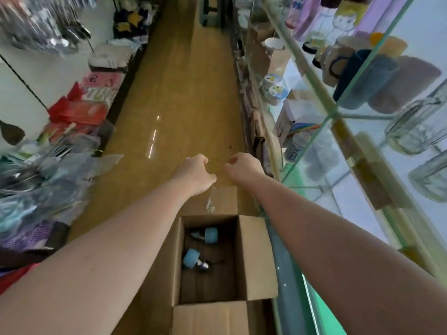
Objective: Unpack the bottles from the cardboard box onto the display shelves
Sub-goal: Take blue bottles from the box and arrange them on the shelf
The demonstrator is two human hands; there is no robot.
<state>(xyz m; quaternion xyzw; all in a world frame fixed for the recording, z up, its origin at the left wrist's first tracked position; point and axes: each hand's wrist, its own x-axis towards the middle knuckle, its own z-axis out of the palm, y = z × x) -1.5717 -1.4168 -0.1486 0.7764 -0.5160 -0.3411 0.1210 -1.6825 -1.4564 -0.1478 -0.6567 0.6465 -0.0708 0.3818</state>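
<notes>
Above the open cardboard box on the aisle floor, I am holding both arms stretched out. My left hand is curling its fingers, and a scrap of clear plastic wrap is dangling just under it, so I judge the thumb and fingers are pinching that film, though the blur makes the contact hard to confirm. My right hand is hovering just beside it with fingers curled; whether it is pinching anything I cannot tell.

Down inside the box, two bottles with blue caps are lying on their sides on the bottom, one nearer the far wall. Glass display shelves are running along my right, already carrying cups and jars.

I read this as clearing wrapping between bottles. Next I am needing to drop the film aside, reach deep into the box and grip one bottle by its body before lifting it towards a bare stretch of shelf.
</notes>
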